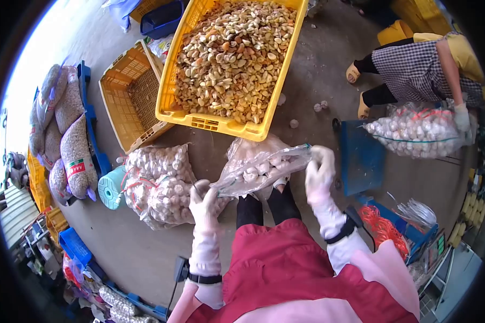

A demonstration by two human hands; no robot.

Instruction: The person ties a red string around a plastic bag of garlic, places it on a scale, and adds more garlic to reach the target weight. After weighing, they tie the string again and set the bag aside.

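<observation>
A clear mesh bag (pixel 242 151) with garlic bulbs (pixel 261 171) inside stands before my feet, its mouth stretched wide. My left hand (pixel 202 203), in a white glove, is closed on the left end of the bag's rim. The opposite end of that rim is gripped by my gloved right hand (pixel 320 168), held a little higher. Just left of my left hand, filled garlic bags (pixel 167 188) lie on the floor with red ties on them. The lower part of the open bag is partly hidden behind its own rim.
A yellow crate (pixel 213 123) of loose cloves stands ahead, beside a tan crate (pixel 140 97). At left are a teal stool (pixel 111 187) and stacked full sacks (pixel 75 145). A co-worker (pixel 420 70) at right handles another garlic bag (pixel 417 132). Red cords (pixel 382 231) lie at lower right.
</observation>
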